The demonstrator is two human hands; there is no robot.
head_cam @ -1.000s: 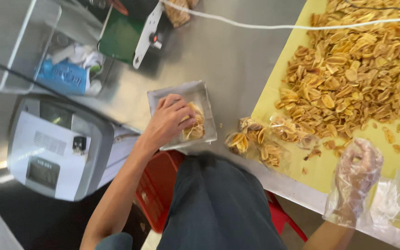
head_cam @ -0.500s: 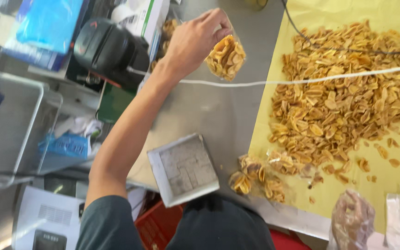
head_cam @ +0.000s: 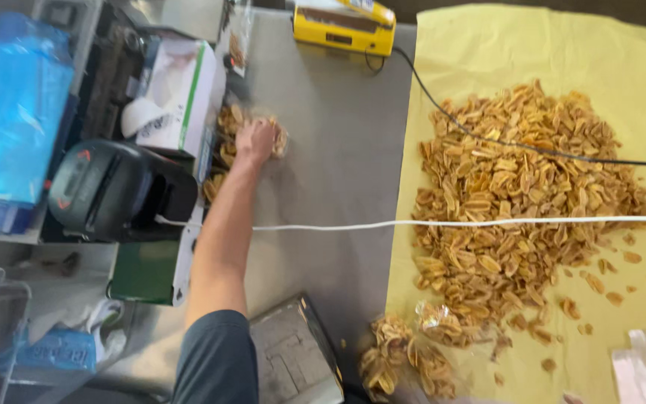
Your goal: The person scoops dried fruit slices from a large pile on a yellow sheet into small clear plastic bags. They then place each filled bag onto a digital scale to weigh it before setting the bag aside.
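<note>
My left hand (head_cam: 256, 140) reaches far forward over the grey metal table (head_cam: 330, 150) and rests on a clear bag of yellow chips (head_cam: 277, 137), gripping it. The bag lies against other filled chip bags (head_cam: 222, 153) beside a white carton (head_cam: 181, 93). My right hand is out of view. A big heap of loose yellow chips (head_cam: 521, 202) lies on yellow paper (head_cam: 562, 52) at the right. A grey scale with a square metal pan (head_cam: 293, 359) sits near my body.
A black machine (head_cam: 110, 191) and a blue plastic pack (head_cam: 16, 112) stand at the left. A yellow device (head_cam: 345, 26) sits at the far edge, its black cable (head_cam: 487, 138) crossing the chips. A white cord (head_cam: 413, 224) runs across the table. Filled bags (head_cam: 401, 359) lie near the paper's front.
My left hand took a bag of chips off the scale pan, carried it forward and to the left, and now has it down by the other bags. The view tilted up.
</note>
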